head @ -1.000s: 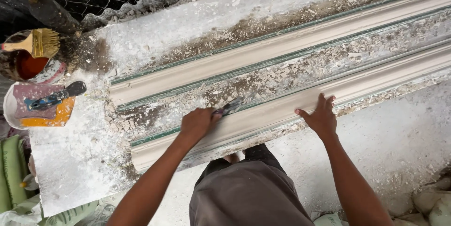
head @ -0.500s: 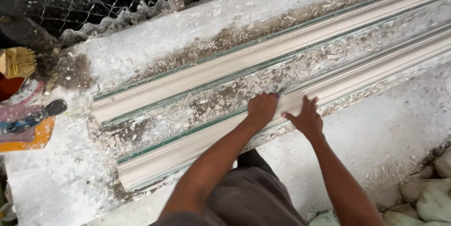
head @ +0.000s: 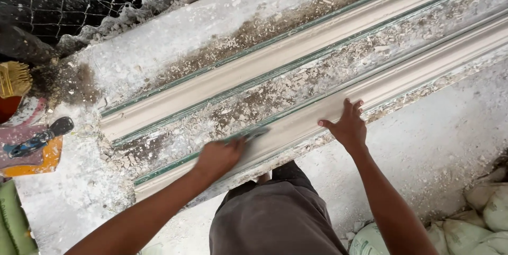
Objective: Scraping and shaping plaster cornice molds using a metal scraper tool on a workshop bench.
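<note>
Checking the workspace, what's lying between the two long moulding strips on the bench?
In the head view, a band of crumbled plaster debris lies between the far moulding strip and the near moulding strip.

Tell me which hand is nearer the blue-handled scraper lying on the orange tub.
Left. The left hand works the near moulding, right of the scraper; the right hand lies flat farther along, well beyond it.

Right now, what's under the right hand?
The right hand lies flat on the near moulding strip. Pale plaster shows around it; the patch beneath the palm is covered. The left hand grips a blurred scraper.
</note>
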